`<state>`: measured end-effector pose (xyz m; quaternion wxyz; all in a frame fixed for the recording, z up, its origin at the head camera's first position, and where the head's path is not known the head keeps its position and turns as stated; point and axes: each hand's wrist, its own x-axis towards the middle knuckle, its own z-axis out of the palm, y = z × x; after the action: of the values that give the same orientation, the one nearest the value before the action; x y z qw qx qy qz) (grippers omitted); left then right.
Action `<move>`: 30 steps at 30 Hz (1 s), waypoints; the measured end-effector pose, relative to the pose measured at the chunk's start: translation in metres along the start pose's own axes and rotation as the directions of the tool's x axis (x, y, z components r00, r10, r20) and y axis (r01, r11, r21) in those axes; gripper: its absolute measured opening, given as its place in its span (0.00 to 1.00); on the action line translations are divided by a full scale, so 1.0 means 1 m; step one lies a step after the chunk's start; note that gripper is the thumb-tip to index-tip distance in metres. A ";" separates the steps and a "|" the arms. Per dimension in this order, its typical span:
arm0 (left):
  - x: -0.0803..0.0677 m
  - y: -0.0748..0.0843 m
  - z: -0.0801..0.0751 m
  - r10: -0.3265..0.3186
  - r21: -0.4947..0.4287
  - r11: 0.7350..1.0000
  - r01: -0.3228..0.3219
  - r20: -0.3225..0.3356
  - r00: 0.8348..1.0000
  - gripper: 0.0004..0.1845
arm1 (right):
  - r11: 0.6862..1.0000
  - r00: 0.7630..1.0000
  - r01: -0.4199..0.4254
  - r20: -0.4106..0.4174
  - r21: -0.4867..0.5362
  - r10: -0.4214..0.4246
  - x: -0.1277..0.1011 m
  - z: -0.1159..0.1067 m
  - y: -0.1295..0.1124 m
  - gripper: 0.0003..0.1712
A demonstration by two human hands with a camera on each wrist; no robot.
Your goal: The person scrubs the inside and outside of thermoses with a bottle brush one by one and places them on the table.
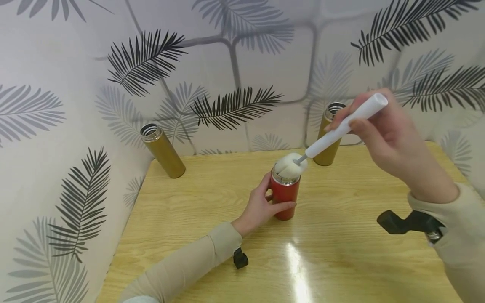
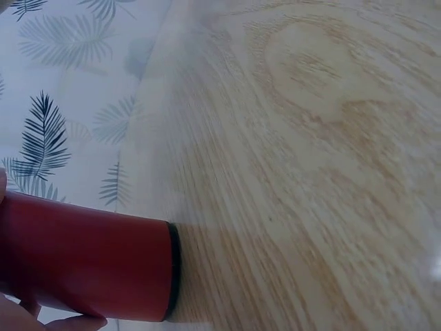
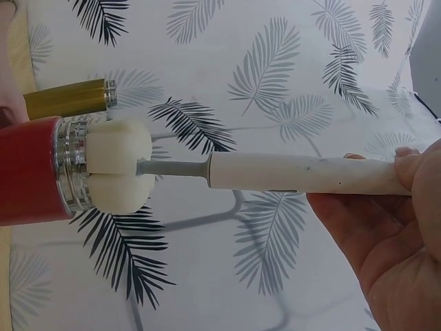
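Red steel flask (image 1: 283,198), one, stands mid-table, left hand (image 1: 261,206) wrapped round it. One white sponge brush (image 1: 333,134), pinched by the right hand (image 1: 390,134), meets its rim. Two gold cylindrical flasks stand at ten (image 1: 163,150) and one o'clock (image 1: 329,134).

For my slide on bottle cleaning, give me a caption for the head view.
Left hand grips a red flask while the right hand holds a sponge brush at its mouth.
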<state>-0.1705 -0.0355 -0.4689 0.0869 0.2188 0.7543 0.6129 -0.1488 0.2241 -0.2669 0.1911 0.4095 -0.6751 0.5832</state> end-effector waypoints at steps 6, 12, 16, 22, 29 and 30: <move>0.000 0.000 0.000 -0.012 -0.018 1.000 0.012 -0.013 1.000 0.46 | 0.999 1.000 0.005 0.003 -0.040 -0.005 0.000 0.000 0.001 0.18; 0.001 0.001 0.002 0.010 -0.005 1.000 -0.011 -0.017 1.000 0.45 | 0.992 1.000 -0.011 0.026 -0.126 0.014 0.000 0.001 -0.001 0.15; 0.002 0.004 0.005 0.040 0.020 0.999 -0.039 -0.007 0.999 0.45 | 0.969 0.997 -0.019 0.067 -0.247 0.037 -0.005 0.005 0.007 0.11; 0.004 0.008 0.015 0.060 0.034 0.998 -0.061 0.011 0.998 0.47 | 0.950 0.995 0.019 0.101 -0.312 0.014 -0.025 0.010 0.031 0.14; 0.008 0.012 0.018 0.090 0.071 0.993 -0.089 -0.007 0.996 0.48 | 0.892 0.997 0.072 0.054 -0.447 -0.053 -0.035 0.010 0.035 0.28; 0.008 0.013 0.017 0.090 0.078 0.993 -0.089 -0.009 0.996 0.48 | 0.880 0.996 0.082 0.054 -0.468 -0.064 -0.035 0.011 0.036 0.29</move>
<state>-0.1684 -0.0149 -0.4596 0.0461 0.2515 0.7675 0.5879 -0.1530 0.2246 -0.3180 0.2936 0.3869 -0.7838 0.3870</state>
